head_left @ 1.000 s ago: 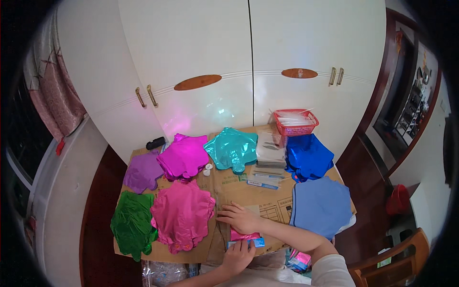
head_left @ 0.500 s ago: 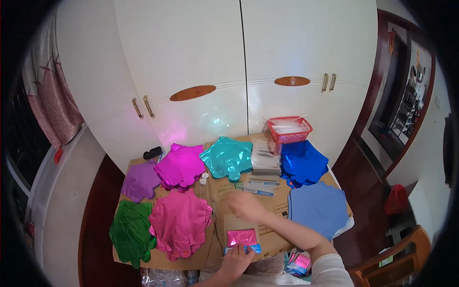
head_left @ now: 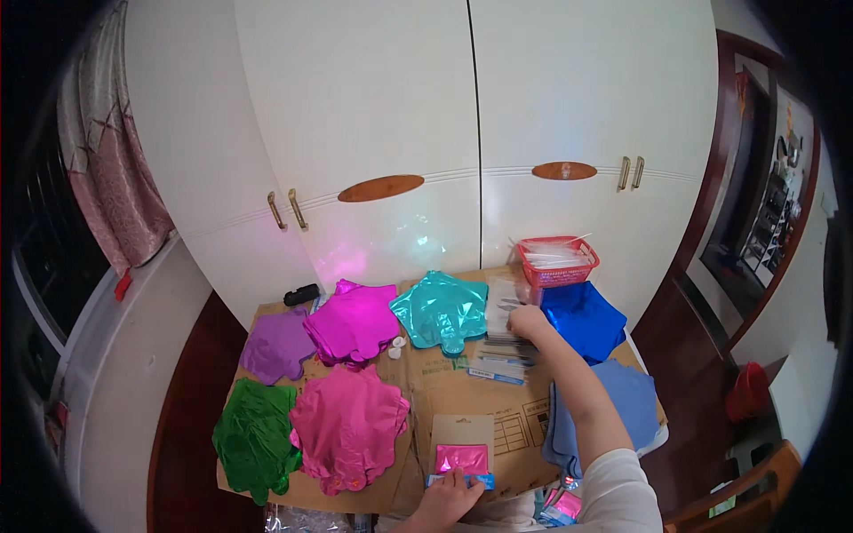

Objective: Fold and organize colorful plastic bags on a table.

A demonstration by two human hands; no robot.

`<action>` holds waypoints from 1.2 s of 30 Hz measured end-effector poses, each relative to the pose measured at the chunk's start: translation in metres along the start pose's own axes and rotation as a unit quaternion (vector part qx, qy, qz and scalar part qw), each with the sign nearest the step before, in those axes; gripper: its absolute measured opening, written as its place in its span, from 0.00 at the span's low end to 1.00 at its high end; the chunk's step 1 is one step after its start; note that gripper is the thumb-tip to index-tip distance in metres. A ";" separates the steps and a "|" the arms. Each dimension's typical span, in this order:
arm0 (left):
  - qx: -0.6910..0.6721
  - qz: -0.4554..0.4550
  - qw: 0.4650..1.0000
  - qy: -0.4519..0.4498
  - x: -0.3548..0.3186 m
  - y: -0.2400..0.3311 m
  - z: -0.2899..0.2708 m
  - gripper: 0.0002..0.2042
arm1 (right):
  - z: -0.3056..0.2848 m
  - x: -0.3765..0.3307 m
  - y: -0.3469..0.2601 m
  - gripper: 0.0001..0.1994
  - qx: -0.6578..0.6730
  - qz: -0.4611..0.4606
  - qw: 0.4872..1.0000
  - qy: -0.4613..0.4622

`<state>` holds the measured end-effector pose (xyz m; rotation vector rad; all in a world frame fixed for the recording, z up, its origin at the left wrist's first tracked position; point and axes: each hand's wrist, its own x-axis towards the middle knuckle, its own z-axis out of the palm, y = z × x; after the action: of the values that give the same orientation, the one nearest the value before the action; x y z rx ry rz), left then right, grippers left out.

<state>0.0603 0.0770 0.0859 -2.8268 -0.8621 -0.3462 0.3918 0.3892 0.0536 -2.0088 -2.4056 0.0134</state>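
At the table's near edge a folded pink foil balloon (head_left: 461,458) lies on a brown backing card (head_left: 450,427). My left hand (head_left: 449,499) rests on its lower part with the fingers spread, over a blue-and-white strip (head_left: 485,482). My right hand (head_left: 528,323) reaches across the table to a stack of clear plastic sleeves (head_left: 503,296) and touches its right side. The right fingertips are partly hidden, so any grip there cannot be made out. Just nearer than the stack lie several blue-and-white strips (head_left: 496,377).
Foil balloon piles surround the work spot: green (head_left: 256,438), pink (head_left: 351,431), purple (head_left: 278,345), magenta (head_left: 354,322), teal (head_left: 442,311), dark blue (head_left: 586,320) and pale blue (head_left: 622,400). A red basket (head_left: 558,274) holds white sticks by the white cabinet (head_left: 373,98). Finished-looking pink packets (head_left: 562,506) lie below the edge.
My right hand has moved from above the table's middle, away and to the right, onto the sleeve stack. My left hand stays on the pink foil. The whole view has shifted slightly.
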 end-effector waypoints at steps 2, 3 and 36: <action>0.013 0.000 1.000 0.001 0.000 0.000 0.000 0.11 | 0.000 -0.002 -0.009 0.09 0.006 0.014 0.999 0.031; 0.011 -0.008 1.000 -0.016 -0.001 0.000 0.003 0.11 | -0.001 -0.003 -0.013 0.09 0.008 0.020 0.999 0.048; -0.004 0.124 0.987 0.098 -0.034 -0.041 0.009 0.08 | -0.001 -0.235 -0.156 0.07 0.167 -0.010 0.967 0.194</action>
<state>0.0111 0.0948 0.0720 -2.8016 -0.4640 -0.5793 0.2801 0.1302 0.0568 -1.6584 -2.0226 0.0215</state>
